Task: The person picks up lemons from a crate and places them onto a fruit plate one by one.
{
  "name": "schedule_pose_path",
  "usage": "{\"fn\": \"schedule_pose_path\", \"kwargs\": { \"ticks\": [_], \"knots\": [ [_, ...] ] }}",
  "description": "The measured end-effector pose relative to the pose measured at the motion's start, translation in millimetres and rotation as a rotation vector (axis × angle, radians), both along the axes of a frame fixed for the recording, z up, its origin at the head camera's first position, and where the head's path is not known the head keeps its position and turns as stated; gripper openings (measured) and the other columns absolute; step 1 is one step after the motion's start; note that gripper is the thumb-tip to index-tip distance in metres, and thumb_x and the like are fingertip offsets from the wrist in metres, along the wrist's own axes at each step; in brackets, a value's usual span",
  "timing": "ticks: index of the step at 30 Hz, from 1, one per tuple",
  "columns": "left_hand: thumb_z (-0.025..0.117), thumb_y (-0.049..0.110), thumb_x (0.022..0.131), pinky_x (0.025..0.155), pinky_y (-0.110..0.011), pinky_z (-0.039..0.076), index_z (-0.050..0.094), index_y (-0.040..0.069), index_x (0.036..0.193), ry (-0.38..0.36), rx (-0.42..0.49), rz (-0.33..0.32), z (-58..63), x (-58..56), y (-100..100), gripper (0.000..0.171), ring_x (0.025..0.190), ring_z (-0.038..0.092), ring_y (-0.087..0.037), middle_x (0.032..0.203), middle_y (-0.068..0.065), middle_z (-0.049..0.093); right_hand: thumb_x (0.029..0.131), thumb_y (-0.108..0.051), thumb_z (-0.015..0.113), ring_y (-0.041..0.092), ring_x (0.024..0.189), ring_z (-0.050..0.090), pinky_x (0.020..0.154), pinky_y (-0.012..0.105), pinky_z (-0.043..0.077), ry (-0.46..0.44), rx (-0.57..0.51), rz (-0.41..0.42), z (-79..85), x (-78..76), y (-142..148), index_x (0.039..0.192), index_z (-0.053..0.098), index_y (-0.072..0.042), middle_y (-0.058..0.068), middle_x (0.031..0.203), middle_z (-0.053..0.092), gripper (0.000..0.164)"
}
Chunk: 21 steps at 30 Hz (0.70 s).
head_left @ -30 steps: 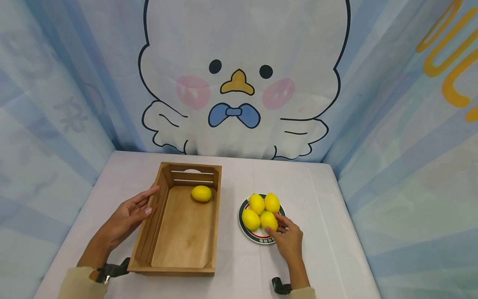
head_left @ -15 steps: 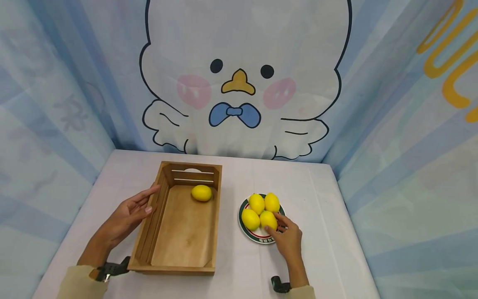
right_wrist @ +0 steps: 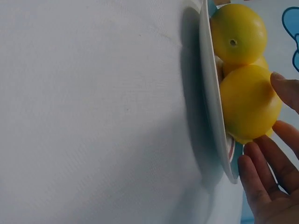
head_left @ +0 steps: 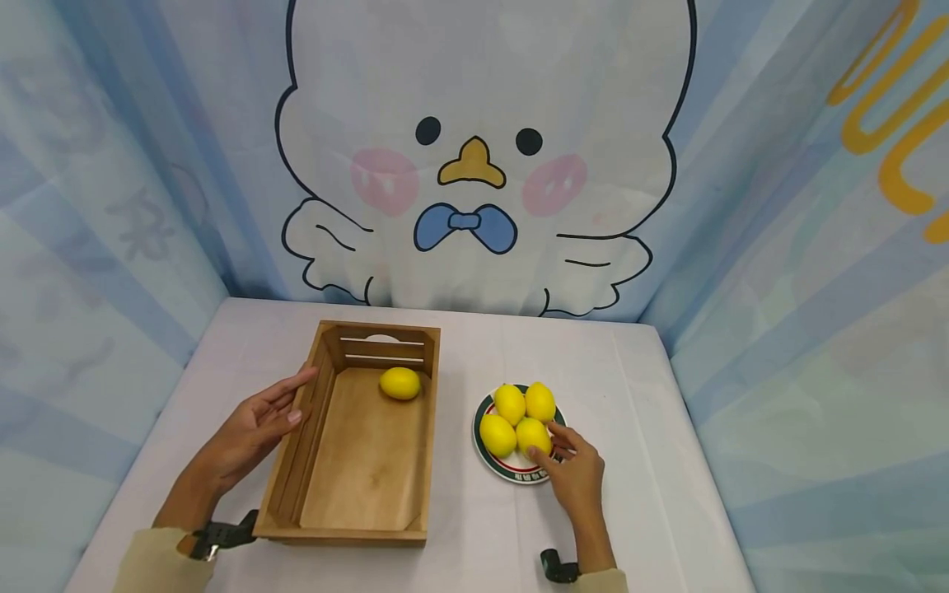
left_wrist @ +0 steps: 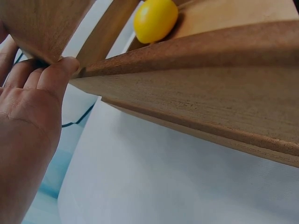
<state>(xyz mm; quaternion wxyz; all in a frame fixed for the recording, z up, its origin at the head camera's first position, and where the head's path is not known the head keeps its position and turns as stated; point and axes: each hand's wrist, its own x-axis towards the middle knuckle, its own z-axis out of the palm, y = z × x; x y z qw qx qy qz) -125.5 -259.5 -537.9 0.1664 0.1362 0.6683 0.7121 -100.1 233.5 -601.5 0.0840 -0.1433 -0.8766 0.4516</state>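
Note:
In the head view, my left hand [head_left: 252, 428] rests against the left wall of a slatted wooden crate [head_left: 374, 478], fingertips right at its rim. In the left wrist view its fingers [left_wrist: 53, 79] lie at the slats. One lemon [head_left: 400, 384] lies inside the crate near its far end. My right hand [head_left: 577, 478] has thumb and fingertips on either side of the front right lemon [head_left: 532, 436], which sits on a plate [head_left: 485, 463] with several lemons. The right wrist view shows the thumb [right_wrist: 285, 91] and index fingertip at that lemon [right_wrist: 250, 103].
A white cloth [head_left: 638, 461] covers the table, with a strip between crate and plate. Fabric curtains with a cartoon bird [head_left: 474, 99] hang behind and at both sides. A dark camera mount [head_left: 558, 567] is by the right wrist, another [head_left: 226, 534] by the left.
My right hand has shifted very slightly to the right beside the lemon. The left hand, crate, plate and lemons stay where they were.

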Motion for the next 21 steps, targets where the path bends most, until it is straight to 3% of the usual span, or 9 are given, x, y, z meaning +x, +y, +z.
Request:
{"fn": "schedule_pose_path", "kwargs": {
  "ticks": [13, 21],
  "knots": [
    [0.05, 0.001, 0.11, 0.113, -0.006, 0.039, 0.024, 0.008, 0.17, 0.003, 0.014, -0.002, -1.6, -0.4, -0.8, 0.066, 0.146, 0.024, 0.026, 0.181, -0.009, -0.004, 0.087, -0.021, 0.09, 0.026, 0.121, 0.069, 0.111, 0.043, 0.055, 0.059, -0.036, -0.04, 13.9, -5.0, 4.2, 0.132, 0.074, -0.014, 0.006, 0.134, 0.074, 0.048],
    [0.051, 0.003, 0.111, 0.112, -0.005, 0.037, 0.024, 0.01, 0.17, 0.005, -0.003, -0.002, -1.6, -0.8, -1.8, 0.066, 0.147, 0.023, 0.025, 0.182, -0.008, -0.004, 0.087, -0.018, 0.09, 0.028, 0.122, 0.07, 0.111, 0.041, 0.054, 0.131, -0.039, -0.011, 27.8, -12.9, 1.2, 0.131, 0.075, -0.011, 0.007, 0.133, 0.075, 0.047]
  ]
}}
